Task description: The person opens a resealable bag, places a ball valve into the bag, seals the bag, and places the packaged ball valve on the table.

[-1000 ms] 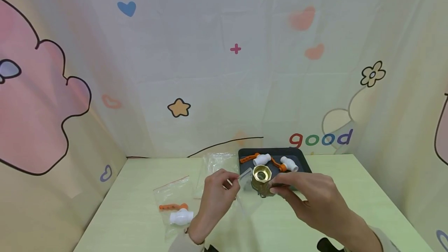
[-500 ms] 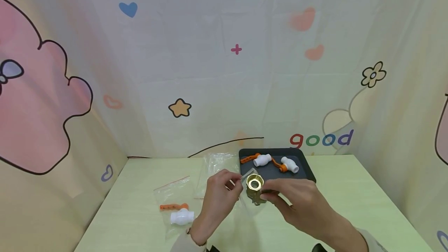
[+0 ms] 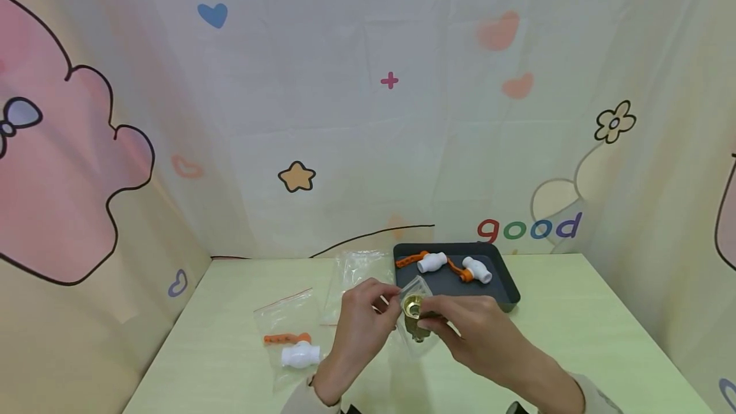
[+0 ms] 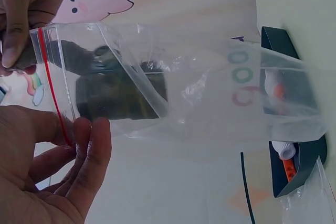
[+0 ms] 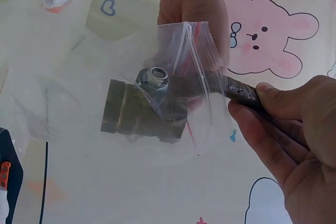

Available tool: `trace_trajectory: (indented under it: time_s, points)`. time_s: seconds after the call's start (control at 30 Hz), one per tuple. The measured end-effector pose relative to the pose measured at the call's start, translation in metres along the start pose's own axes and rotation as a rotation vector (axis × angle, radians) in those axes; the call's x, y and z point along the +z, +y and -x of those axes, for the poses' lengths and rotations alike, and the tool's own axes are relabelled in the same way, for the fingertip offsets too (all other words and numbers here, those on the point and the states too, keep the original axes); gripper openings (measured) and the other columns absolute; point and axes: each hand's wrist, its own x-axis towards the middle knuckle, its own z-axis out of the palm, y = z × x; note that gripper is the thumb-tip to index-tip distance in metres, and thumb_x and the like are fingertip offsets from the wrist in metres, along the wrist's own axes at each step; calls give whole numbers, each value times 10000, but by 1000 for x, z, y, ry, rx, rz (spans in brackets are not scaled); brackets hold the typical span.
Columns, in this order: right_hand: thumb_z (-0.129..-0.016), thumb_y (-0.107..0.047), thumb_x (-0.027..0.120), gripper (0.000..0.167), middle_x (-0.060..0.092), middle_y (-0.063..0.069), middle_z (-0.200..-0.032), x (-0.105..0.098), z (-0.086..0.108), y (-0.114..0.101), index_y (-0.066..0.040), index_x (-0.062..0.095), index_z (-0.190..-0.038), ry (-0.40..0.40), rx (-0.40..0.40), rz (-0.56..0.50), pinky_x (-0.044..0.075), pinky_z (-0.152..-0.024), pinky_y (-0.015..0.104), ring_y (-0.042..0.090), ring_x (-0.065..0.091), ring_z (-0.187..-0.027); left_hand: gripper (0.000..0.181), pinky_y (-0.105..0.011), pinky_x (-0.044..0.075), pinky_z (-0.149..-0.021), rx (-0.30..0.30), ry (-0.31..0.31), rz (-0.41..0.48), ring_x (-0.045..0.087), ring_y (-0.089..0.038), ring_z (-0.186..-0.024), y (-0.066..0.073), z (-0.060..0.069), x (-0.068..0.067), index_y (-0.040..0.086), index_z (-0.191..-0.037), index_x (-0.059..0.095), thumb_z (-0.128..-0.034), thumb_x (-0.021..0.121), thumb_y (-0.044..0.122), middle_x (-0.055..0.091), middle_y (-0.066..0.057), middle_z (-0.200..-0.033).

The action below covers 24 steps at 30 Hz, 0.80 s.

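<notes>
A brass valve [image 3: 413,315] is inside the mouth of a clear zip bag [image 4: 199,82], its body behind the plastic in both wrist views. My right hand [image 3: 480,331] pinches the end of the valve's dark handle [image 5: 241,92], which sticks out past the bag's red-lined edge. With thumb and fingers my left hand [image 3: 368,315] holds the bag's edge, just left of the valve; in the left wrist view its fingertips [image 4: 97,129] lie against the plastic below the valve.
Behind the hands a dark tray [image 3: 508,280] holds two white valves [image 3: 431,262] with orange handles. At the left on the table lies a clear bag [image 3: 282,312] with another white valve [image 3: 301,355] in it. A further clear bag [image 3: 351,273] lies left of the tray.
My right hand has moved left with the brass valve, from in front of the tray into the opening of the bag. My left hand has barely moved.
</notes>
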Motion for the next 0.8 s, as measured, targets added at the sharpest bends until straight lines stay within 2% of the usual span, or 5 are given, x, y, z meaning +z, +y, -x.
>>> trace_trajectory:
  time_s: [0.1,0.17,0.3,0.5,0.8]
  points:
    - [-780,-18,791,288,724,-46,-861,3,0,0,-107,645,-1013,-53,53,14,517,-663,81,-1,662,-705,113,-151,525,-557,-23,-22,23,588,-22,-543,2,0,0,27,-872,751,-827,668,-36,644,-33,-745]
    - [-744,12,805,326,721,-59,-852,5,0,0,-110,643,-1000,-97,99,26,516,-661,76,-11,652,-694,119,-154,528,-558,-38,-38,40,590,-18,-544,3,1,0,30,-890,750,-844,657,-29,641,-36,-756]
    - [-785,-12,784,280,719,-64,-842,8,1,1,-116,640,-1001,-168,167,34,515,-647,83,-28,622,-669,133,-155,528,-545,-55,-55,64,597,-24,-539,6,3,0,26,-909,747,-859,639,-35,639,-46,-768]
    - [-819,-67,769,210,701,-75,-795,16,2,7,-126,643,-976,-256,250,59,511,-615,115,-59,555,-639,128,-158,530,-542,-54,-44,90,609,-40,-537,7,4,1,1,-901,741,-853,634,-49,655,-58,-778]
    - [-807,-125,789,147,643,-103,-708,33,5,22,-168,656,-853,-375,352,134,453,-568,159,-32,500,-595,112,-188,542,-529,-115,-66,119,586,7,-527,9,3,1,34,-896,735,-860,642,-15,653,-52,-786]
